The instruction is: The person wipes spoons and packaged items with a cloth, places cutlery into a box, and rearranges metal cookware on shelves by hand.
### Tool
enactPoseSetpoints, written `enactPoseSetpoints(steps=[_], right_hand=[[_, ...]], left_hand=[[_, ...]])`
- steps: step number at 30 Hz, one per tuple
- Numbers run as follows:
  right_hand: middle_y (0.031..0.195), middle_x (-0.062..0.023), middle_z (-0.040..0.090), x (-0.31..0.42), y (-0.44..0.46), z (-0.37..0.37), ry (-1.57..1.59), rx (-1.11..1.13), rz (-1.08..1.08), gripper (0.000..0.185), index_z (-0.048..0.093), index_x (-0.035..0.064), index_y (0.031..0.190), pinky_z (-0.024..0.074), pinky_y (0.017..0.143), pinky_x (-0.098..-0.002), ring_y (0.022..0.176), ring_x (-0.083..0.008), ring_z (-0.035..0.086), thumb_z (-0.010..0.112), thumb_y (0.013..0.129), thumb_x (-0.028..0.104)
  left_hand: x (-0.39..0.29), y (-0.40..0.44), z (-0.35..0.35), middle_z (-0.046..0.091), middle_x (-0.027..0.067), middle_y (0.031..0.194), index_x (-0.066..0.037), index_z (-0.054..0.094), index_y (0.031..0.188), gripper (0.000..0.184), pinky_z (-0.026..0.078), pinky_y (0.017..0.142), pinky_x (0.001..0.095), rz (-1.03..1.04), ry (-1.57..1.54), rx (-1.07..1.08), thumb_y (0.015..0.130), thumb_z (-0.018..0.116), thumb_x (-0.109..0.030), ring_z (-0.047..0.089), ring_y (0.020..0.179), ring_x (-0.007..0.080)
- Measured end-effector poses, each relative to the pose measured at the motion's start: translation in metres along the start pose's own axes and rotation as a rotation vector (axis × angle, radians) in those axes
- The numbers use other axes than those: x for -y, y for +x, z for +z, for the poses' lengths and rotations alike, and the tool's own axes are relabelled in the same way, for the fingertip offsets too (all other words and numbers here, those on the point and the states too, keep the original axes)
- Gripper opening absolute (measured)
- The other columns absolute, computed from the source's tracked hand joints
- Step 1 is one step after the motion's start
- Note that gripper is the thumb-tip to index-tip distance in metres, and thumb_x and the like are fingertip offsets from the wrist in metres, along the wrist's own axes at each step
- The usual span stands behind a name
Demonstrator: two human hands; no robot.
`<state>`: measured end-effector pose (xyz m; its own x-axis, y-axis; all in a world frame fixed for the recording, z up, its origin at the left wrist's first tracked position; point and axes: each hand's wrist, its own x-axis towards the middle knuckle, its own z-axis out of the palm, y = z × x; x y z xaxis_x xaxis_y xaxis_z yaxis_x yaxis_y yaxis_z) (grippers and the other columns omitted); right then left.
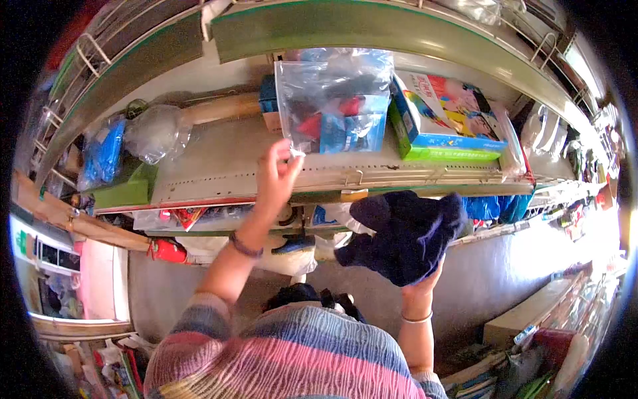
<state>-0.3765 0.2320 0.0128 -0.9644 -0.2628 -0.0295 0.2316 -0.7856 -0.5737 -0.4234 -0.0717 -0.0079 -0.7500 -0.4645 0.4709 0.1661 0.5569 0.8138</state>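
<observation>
My left hand (274,171) is raised to the shelf edge, its fingers pinched at the lower left corner of a clear plastic bag (292,93). Inside the bag are something red and a blue packet. My right hand (424,284) is closed under a dark navy cloth (409,236), holding it bunched in front of the shelf. Most of the right fingers are hidden by the cloth, and its exact kind does not show.
Flat colourful boxes (448,120) lie to the right of the bag. Blue plastic-wrapped goods (104,151) and a clear bundle (156,133) sit at the shelf's left. Below runs a lower shelf, with a red can-like object (167,251) at left.
</observation>
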Motion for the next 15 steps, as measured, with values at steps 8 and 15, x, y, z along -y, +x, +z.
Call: enactPoseSetpoints(steps=[8,15], right_hand=[[0.136,-0.0118,0.038,-0.031,0.001,0.012,0.035,0.170,0.096,0.067,0.031,0.0087,0.136,0.0280,0.105,-0.0459,0.124,-0.0298,0.038,0.049,0.083,0.045],[0.132,-0.0139,0.043,-0.019,0.010,0.029,-0.028,0.012,0.070,0.068,0.034,0.0045,0.133,0.0304,0.103,-0.0468,0.119,-0.0328,0.042,0.051,0.080,0.042]], left_hand=[[0.055,0.097,0.011,0.060,0.0060,0.063,-0.003,0.062,0.082,0.031,0.045,0.057,0.0320,-0.001,0.094,0.038,0.078,0.068,-0.033,0.055,0.056,0.0194],[-0.033,0.112,-0.026,0.061,0.0008,0.074,-0.006,0.062,0.080,0.012,0.043,0.058,0.0222,-0.283,-0.980,0.382,0.080,0.066,-0.017,0.056,0.065,0.0089]])
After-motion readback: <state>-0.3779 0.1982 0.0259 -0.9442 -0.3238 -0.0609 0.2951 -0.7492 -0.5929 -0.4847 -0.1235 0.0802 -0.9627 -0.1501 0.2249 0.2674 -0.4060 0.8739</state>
